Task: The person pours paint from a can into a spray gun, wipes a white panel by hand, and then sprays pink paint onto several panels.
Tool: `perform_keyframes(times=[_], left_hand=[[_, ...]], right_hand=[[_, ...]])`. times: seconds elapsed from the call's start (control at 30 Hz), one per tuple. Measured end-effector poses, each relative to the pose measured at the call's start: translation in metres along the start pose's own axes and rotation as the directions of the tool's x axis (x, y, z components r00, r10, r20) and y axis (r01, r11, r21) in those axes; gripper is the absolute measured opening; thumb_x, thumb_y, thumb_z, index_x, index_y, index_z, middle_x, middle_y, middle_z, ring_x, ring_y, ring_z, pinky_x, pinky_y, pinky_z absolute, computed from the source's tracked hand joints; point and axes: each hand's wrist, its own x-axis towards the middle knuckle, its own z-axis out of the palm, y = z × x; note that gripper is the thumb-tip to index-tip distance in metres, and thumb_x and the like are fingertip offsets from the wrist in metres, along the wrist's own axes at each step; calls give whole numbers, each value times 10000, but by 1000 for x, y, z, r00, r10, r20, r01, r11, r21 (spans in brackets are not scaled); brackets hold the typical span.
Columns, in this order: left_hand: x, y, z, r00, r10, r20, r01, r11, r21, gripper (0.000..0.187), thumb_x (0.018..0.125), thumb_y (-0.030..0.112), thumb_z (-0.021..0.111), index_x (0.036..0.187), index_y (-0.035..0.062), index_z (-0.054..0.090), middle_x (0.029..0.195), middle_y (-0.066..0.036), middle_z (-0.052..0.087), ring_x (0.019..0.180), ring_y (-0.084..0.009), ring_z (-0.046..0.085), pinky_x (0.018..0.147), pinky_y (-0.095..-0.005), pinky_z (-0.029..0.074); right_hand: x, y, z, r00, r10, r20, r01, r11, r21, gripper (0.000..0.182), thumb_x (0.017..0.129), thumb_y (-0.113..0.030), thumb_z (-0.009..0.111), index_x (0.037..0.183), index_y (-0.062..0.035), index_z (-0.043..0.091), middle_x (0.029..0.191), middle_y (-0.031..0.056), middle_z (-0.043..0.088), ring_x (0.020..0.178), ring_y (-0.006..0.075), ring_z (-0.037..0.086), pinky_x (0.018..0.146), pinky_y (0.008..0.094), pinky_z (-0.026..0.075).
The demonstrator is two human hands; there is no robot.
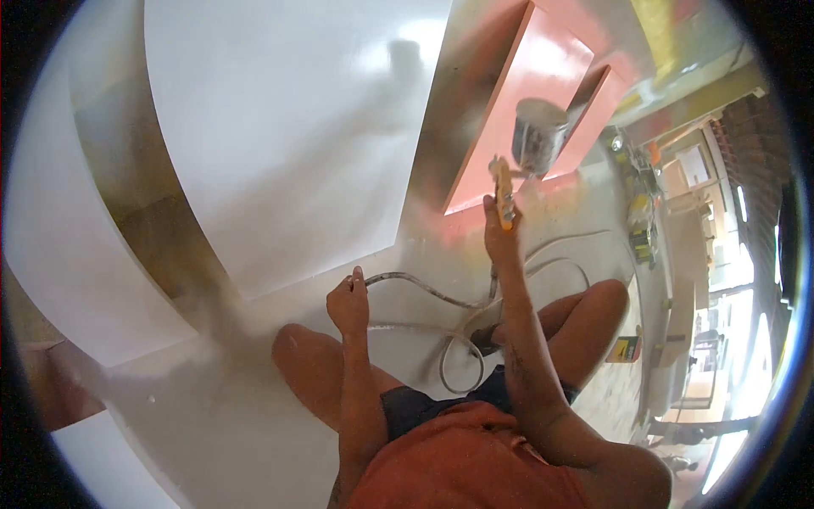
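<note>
My right hand is wrapped round the yellow handle of a paint spray gun, raised in front of the panels. A dull metal cup is attached to the gun at its right. My left hand is closed on a grey air hose, at the lower edge of a large glossy white panel. The hose runs from my left hand towards the right and loops on the floor between my legs. The gun's shadow falls across the white panel.
Pink panels stand behind the gun. Another white panel curves along the left, and a white board lies at lower left. Bottles and cans line the right, near a yellow-and-dark box. More hose lies on the floor.
</note>
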Motion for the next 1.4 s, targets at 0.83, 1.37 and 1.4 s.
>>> perform_keyframes(times=[0.83,1.37,1.4], left_hand=[[-16,-11,-1,951,152,270,-235,923,304,501,917,424,506,697,9,680,617,-177,619,576,-319,590,626,-415,459],[-61,-5,-17,811,-64,581,-96,966,241,402,954,374,494,888,46,717,731,-89,675,675,-209,639,669,-337,491],[-60,12,-20,817,-49,574,-105,967,232,402,954,374,494,888,46,717,731,-89,675,675,-209,639,669,-337,491]], right_hand=[[-44,96,-56,940,321,113,-337,926,168,358,898,-361,647,906,-4,623,677,-5,518,628,98,471,560,285,406],[69,-119,-227,993,-32,117,-68,650,757,206,949,-279,578,1009,-84,611,555,-61,445,379,18,302,337,207,222],[51,-113,-240,986,-53,158,-80,680,729,228,945,-301,570,1012,-84,591,649,-21,529,385,19,311,338,202,230]])
